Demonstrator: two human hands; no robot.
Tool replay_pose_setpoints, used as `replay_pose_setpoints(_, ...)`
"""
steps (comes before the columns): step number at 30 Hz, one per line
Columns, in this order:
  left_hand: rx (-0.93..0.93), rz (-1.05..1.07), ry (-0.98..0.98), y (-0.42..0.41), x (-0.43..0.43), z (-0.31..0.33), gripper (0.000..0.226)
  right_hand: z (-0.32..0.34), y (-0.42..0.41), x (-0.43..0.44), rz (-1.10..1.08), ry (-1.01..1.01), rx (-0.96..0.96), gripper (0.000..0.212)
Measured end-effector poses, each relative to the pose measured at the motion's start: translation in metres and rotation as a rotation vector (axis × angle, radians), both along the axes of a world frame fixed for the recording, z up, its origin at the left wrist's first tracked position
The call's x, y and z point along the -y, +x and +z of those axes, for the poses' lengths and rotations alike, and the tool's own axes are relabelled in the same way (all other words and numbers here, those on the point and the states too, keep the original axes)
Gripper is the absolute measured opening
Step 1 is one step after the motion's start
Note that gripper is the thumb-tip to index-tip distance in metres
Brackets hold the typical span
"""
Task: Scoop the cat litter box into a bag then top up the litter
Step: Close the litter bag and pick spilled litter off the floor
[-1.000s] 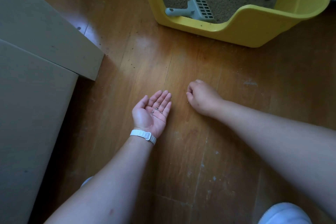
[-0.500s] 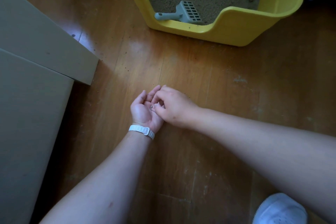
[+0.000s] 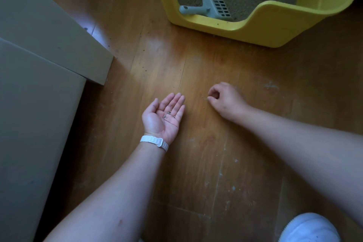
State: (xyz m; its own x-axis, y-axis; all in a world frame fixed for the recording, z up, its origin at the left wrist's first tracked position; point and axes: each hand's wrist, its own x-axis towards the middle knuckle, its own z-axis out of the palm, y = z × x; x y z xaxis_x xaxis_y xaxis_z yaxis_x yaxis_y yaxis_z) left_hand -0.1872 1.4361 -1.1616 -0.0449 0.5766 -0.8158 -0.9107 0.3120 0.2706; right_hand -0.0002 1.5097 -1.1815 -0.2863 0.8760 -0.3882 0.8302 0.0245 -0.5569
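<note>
On the floor [image 3: 196,163] near the yellow litter box [image 3: 275,31], the right hand [image 3: 225,100] pinches thumb to forefinger at a stray grain; whether one is caught I cannot tell. Left hand [image 3: 164,115] lies just beside it, palm up, fingers [image 3: 176,100] wide, cupping collected grains [image 3: 168,114]. Scoop [image 3: 208,7] rests in the litter, handle pointing left, well apart from both hands, the right one likely nearer.

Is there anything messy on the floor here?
Yes. Small litter grains lie scattered on the wooden floor in front of the yellow litter box. The left hand cups a few picked-up grains, and the right hand pinches at the floor.
</note>
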Motion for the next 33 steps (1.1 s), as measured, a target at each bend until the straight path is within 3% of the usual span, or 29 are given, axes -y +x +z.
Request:
replay_pose_setpoints(24,0.007,-0.047,-0.025,0.006,0.004,-0.007,0.046,-0.009,-0.017,-0.008,0.132,0.082,0.006,0.009)
replay_pose_setpoints(33,-0.003,-0.049,-0.032,0.008,0.005,-0.007,0.046,-0.009,-0.021,-0.006,0.226,0.079,0.091,0.014)
